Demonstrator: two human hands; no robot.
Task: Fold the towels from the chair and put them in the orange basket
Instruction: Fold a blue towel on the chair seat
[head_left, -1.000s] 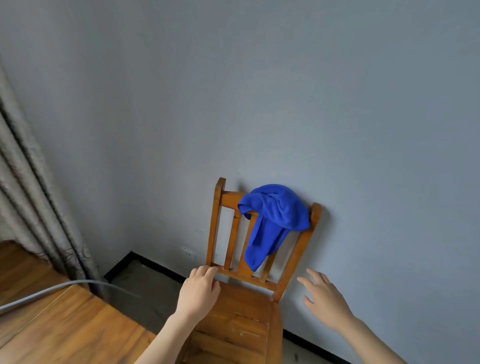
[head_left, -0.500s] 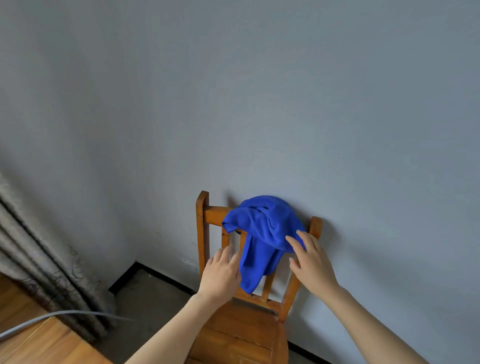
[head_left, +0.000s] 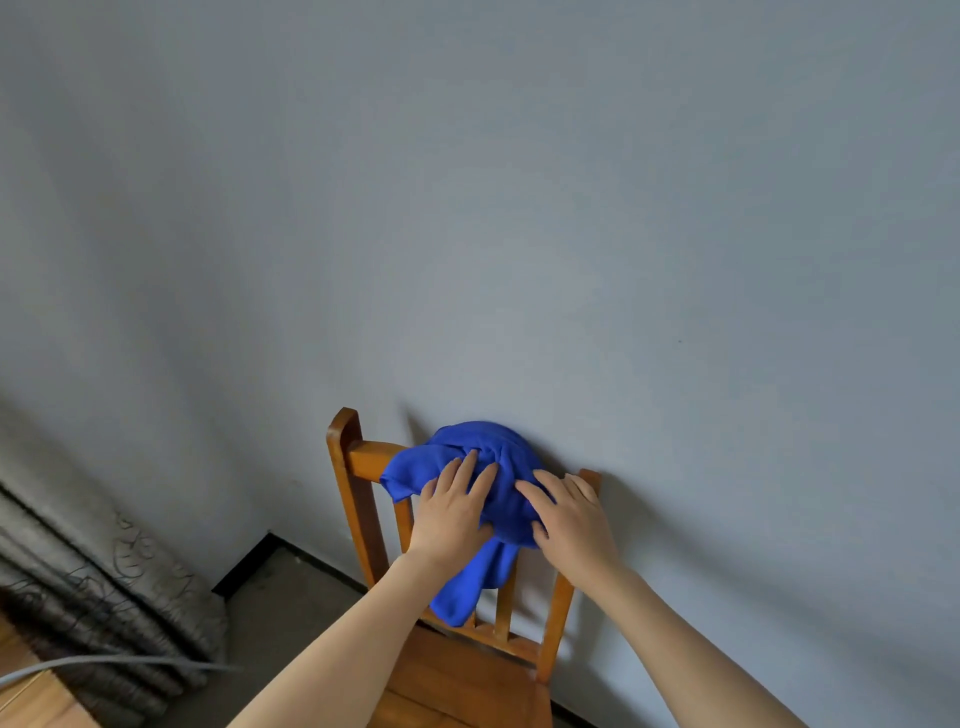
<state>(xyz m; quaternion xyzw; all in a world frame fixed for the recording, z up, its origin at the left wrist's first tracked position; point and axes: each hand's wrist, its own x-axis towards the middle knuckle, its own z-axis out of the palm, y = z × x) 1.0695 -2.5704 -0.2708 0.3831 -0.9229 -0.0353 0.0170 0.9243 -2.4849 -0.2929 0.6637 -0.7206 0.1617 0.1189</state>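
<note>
Vertically, the blue towel (head_left: 467, 587) hangs down the chair (head_left: 357, 499) back.

blue towel (head_left: 493, 457), orange-brown chair (head_left: 358, 499), leaf-patterned curtain (head_left: 104, 571)

The left hand (head_left: 452, 514) and right hand (head_left: 571, 525) are bare, nails short, with forearms uncovered to the frame edge.

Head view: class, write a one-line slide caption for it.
Left hand and right hand laid on the blue towel draped over the wooden chair.
</note>
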